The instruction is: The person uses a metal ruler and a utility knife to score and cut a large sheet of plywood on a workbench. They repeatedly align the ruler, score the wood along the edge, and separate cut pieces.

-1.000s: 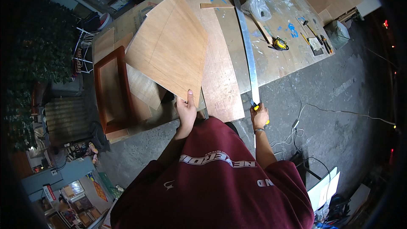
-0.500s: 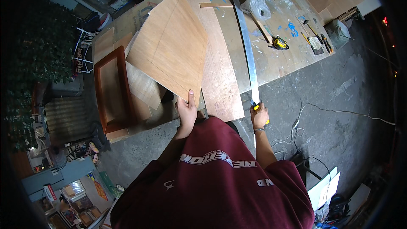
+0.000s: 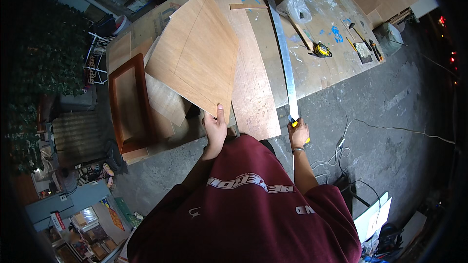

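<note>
Left hand (image 3: pixel 214 129) pinches plywood (image 3: pixel 200 53), fingertips hidden beneath; right hand (image 3: pixel 299 134) grips a mostly covered yellow tool (image 3: pixel 295 123).

A plywood panel (image 3: pixel 197 51) is hiding fingertips of the left hand (image 3: pixel 214 129), the right hand (image 3: pixel 299 135) is covering much of a yellow tool (image 3: pixel 295 123) inside its fingers, and the upper edge is cropping a long board (image 3: pixel 253 90) beyond the left fingers.
</note>
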Tool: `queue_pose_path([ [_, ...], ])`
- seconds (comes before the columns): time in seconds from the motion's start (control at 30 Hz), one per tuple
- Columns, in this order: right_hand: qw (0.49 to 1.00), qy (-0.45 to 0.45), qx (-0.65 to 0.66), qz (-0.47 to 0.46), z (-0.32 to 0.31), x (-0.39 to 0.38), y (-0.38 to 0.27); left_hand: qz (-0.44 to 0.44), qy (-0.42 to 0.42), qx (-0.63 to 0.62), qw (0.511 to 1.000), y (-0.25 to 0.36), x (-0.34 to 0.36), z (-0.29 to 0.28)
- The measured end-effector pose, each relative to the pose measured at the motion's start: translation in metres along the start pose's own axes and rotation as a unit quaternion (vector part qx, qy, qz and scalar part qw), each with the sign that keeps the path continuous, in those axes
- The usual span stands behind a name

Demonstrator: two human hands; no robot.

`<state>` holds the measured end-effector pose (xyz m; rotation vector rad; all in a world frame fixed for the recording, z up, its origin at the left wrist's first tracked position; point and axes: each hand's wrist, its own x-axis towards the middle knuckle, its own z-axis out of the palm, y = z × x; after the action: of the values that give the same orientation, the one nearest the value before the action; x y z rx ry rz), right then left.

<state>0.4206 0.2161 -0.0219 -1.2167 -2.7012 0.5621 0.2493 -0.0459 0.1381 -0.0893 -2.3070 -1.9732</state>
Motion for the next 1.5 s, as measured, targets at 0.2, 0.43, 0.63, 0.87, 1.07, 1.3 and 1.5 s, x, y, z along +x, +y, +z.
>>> queue_pose_path([
  [0.2, 1.0, 0.0, 0.013, -0.006, -0.003, 0.002, 0.002, -0.051, 0.052, -0.054, 0.996, -0.006, 0.023, -0.024],
  [0.43, 0.998, -0.025, 0.046, 0.031, -0.034, 0.008, -0.007, -0.217, -0.043, -0.265, 0.939, -0.039, 0.049, -0.082],
  [0.63, 0.999, -0.017, 0.034, 0.036, -0.04, 0.019, -0.008, -0.294, -0.07, -0.328, 0.895, -0.071, 0.038, -0.08],
  [0.87, 0.999, 0.029, 0.033, 0.021, -0.072, -0.01, -0.029, -0.382, -0.13, -0.341, 0.849, -0.119, 0.057, -0.062],
  [1.07, 0.996, 0.08, -0.025, -0.008, -0.092, -0.036, -0.044, -0.405, -0.135, -0.353, 0.832, -0.147, 0.073, -0.079],
  [1.3, 0.991, 0.111, -0.068, 0.004, -0.127, -0.045, -0.04, -0.358, -0.229, -0.276, 0.862, -0.14, 0.13, -0.144],
  [1.5, 0.995, 0.093, -0.033, -0.024, -0.141, -0.038, -0.068, -0.412, -0.211, -0.267, 0.845, -0.163, 0.119, -0.062],
])
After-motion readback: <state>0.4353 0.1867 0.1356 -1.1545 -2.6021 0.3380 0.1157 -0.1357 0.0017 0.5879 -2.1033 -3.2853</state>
